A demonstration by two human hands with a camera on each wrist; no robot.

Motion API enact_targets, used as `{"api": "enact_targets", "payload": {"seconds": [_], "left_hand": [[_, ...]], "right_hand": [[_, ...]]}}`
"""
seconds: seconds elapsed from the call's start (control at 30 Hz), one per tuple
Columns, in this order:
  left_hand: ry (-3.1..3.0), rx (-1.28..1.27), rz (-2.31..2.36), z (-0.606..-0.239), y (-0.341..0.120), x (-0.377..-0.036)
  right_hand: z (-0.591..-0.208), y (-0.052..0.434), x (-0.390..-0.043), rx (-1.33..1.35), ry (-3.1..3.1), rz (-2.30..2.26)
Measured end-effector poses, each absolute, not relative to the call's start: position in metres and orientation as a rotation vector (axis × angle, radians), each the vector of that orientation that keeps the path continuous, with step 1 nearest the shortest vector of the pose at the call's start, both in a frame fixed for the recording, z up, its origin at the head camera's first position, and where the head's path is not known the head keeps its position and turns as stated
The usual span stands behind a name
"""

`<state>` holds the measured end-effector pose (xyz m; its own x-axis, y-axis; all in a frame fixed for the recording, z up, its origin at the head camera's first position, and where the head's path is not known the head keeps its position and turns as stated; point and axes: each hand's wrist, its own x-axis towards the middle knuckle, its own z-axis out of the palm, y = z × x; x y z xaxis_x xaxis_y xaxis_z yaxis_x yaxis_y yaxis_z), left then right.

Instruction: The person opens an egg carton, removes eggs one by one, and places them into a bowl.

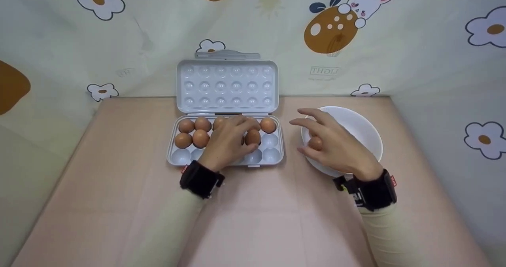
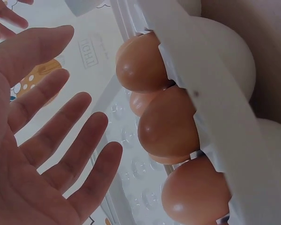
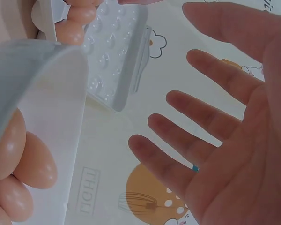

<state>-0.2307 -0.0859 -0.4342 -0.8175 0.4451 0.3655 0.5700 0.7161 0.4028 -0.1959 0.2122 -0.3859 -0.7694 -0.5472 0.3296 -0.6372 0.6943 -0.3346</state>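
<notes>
My open, empty left hand (image 1: 227, 142) hovers over brown eggs (image 1: 201, 138) in a grey plastic egg carton (image 1: 276, 156); my open, empty right hand (image 1: 332, 142) hovers over a white bowl (image 1: 361, 130) of eggs.

Egg tray (image 1: 276, 156) straight ahead of me on table (image 1: 118, 188), lid (image 1: 227, 86) standing open behind it, against curtain (image 1: 415, 61). My left hand (image 1: 229, 142) over middle of tray, fingers spread above eggs (image 1: 195, 131). Eggs fill back row and part of middle row, left of and beyond my left hand; cups nearest me bare. Bowl (image 1: 361, 126) right of tray, apart from it. My right hand (image 1: 330, 142) over bowl's near left rim; egg (image 1: 315, 143) in bowl under my fingers.
</notes>
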Motion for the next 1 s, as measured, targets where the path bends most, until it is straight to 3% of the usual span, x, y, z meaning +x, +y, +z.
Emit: {"api": "enact_targets", "payload": {"seconds": [0.4, 1.0], "left_hand": [[-2.841, -0.876, -0.655, -0.435, -0.076, -0.238], [-3.029, -0.823, -0.423, -0.425, -0.054, -0.252]], "right_hand": [[-0.389, 0.201, -0.188, 0.795, -2.843, 0.539], [-0.389, 0.203, -0.191, 0.845, -2.840, 0.591]]}}
